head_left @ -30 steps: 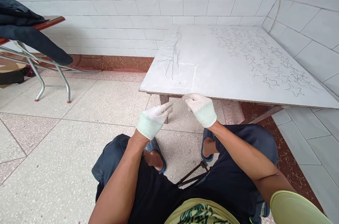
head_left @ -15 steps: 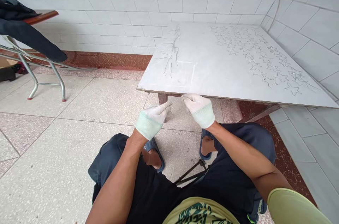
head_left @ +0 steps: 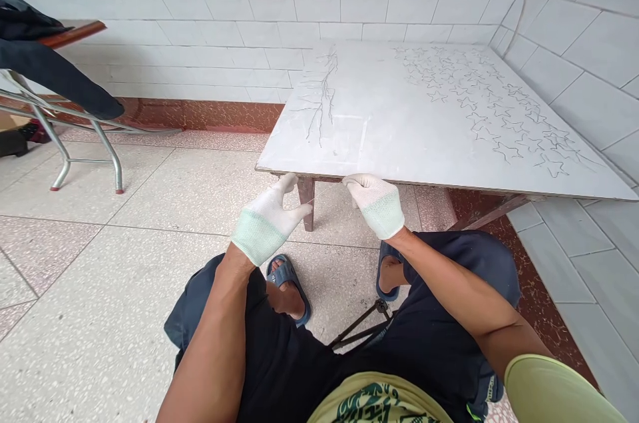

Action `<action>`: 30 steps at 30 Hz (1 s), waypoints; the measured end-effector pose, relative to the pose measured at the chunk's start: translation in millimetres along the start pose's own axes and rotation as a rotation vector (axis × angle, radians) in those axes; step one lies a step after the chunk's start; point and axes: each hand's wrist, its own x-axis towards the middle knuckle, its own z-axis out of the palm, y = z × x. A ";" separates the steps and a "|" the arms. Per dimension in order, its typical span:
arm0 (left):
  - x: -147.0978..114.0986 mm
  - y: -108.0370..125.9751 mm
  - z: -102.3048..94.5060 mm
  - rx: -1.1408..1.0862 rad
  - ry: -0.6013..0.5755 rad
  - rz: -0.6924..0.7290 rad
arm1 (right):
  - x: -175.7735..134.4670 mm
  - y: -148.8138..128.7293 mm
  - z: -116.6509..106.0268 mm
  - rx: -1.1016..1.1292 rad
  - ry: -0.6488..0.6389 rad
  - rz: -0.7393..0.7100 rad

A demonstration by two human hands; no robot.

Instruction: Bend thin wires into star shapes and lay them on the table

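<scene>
Both hands wear white knitted gloves with pale green cuffs, in front of the table's near edge. My right hand pinches a thin wire, which reaches out leftward from its fingertips. My left hand is open, thumb and fingers spread apart beside the wire's left end. Whether the wire touches the left thumb I cannot tell. Bent wire stars lie in several rows on the right of the white tabletop. A loose bundle of wires lies on its left side.
A folding chair with dark clothing over it stands at the left. White tiled walls rise behind and right of the table. Between my slippered feet are dark metal legs on the speckled floor.
My left hand has let go of the wire, opened and drawn back to the left. My right hand stays in nearly the same place, still pinching the wire.
</scene>
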 end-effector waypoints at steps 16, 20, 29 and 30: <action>-7.1 -7.4 49.8 0.444 0.109 0.318 | -24.2 -0.4 19.4 -0.252 -0.281 -0.183; -7.7 0.6 46.5 0.478 0.046 0.259 | -23.5 0.4 19.5 -0.340 -0.324 -0.222; -13.7 11.4 47.2 0.416 0.147 0.148 | -22.8 -5.2 23.5 -0.163 -0.250 -0.041; -14.1 12.7 47.0 0.413 0.150 0.133 | -22.2 -6.1 23.4 -0.175 -0.242 -0.043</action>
